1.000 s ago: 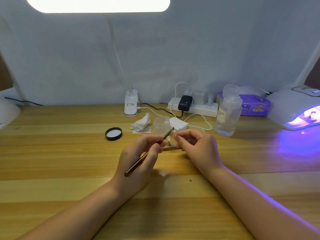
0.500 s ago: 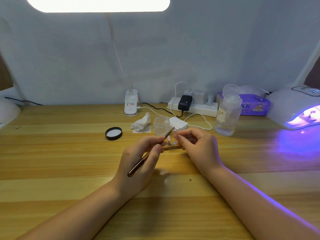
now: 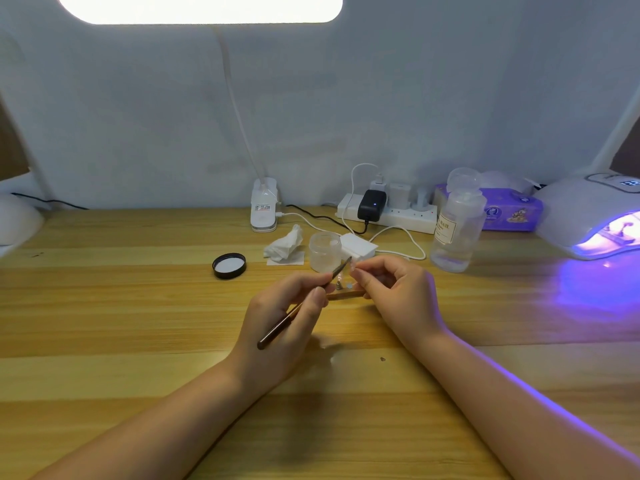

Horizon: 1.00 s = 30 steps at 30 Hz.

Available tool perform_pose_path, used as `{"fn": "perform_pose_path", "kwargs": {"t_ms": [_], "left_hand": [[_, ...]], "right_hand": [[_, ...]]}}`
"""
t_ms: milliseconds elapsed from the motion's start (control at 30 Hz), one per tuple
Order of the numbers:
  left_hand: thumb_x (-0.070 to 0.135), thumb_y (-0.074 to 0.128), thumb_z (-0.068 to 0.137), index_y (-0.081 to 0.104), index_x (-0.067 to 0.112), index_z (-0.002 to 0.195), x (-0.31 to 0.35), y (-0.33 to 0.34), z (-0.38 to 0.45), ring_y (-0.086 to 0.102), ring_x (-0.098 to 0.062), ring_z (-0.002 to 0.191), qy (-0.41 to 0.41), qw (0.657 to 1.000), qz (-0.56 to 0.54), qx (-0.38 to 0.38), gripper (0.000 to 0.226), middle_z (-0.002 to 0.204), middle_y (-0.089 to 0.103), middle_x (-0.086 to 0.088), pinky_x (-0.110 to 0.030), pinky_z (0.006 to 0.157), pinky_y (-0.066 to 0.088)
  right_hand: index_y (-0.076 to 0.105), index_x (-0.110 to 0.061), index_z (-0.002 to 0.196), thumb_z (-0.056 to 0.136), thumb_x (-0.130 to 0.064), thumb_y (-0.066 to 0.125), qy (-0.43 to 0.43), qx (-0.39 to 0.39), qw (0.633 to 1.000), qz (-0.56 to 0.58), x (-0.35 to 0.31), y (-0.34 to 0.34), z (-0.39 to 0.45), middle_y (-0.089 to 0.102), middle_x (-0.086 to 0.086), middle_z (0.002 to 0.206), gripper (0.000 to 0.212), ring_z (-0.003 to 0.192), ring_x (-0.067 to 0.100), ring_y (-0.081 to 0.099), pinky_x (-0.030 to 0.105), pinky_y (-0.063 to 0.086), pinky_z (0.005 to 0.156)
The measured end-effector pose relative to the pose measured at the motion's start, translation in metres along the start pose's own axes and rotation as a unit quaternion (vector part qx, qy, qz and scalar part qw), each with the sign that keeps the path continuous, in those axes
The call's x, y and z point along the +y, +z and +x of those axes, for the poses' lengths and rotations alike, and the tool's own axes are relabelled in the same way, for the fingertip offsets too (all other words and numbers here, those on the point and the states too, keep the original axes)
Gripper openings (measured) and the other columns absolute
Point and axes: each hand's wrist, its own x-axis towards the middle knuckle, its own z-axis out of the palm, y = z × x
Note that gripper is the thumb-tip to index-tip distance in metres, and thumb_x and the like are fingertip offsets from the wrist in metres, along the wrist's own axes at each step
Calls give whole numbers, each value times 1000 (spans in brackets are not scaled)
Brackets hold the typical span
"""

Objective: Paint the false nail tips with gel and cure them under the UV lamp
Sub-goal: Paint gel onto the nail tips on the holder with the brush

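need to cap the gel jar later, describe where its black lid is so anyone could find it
Start at the white lamp base clipped at the desk's back edge. The lid lies in front of it, slightly left, left of the crumpled tissue. It is the only black-rimmed round disc there.

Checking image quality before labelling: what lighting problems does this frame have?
Head view: the overhead lamp panel is blown out white; the UV lamp throws violet glare on the table and right forearm; wide-angle bending curves the edges.

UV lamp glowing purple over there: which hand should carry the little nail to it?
Probably the right hand. It already pinches the nail tip, and the UV lamp sits on its side. The left hand grips the brush.
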Motion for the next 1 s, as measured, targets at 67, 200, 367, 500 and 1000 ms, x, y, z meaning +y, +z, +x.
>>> {"fn": "perform_pose_path", "kwargs": {"t_ms": [67,200,367,500,1000], "left_hand": [[33,52,90,69,16,109,0,-1,0,70,-15,91,3,1000,-6,-9,30,96,74,3,-31,80,55],[29,51,90,70,12,103,-1,-3,-1,70,-17,88,8,1000,-22,-5,28,92,75,1,-32,76,56],[34,52,92,66,16,115,-1,-3,0,69,-16,94,5,1000,-11,11,32,102,73,6,-27,80,54],[34,54,91,67,20,114,-1,-1,0,69,-15,96,3,1000,-7,-7,30,102,74,3,-35,84,55],[34,53,92,66,25,116,1,-1,1,69,-14,97,8,1000,3,9,28,103,73,6,-32,83,55]], "right_hand": [[71,-24,88,83,-13,72,-1,0,1000,3,0,0,0,71,-4,73,13,71,9,68,34,58,71],[71,-25,89,84,-11,71,6,-4,1000,14,1,0,0,71,-4,73,15,71,7,68,31,58,70],[70,-28,88,83,-15,72,6,-8,1000,17,1,0,0,71,-4,75,14,73,10,69,36,59,70],[70,-26,90,84,-13,71,6,-13,1000,14,1,0,0,71,-2,76,14,73,10,69,33,58,71],[73,-21,91,82,-14,73,8,12,1000,19,-1,2,-1,72,-4,79,12,75,9,70,29,59,72]]}}
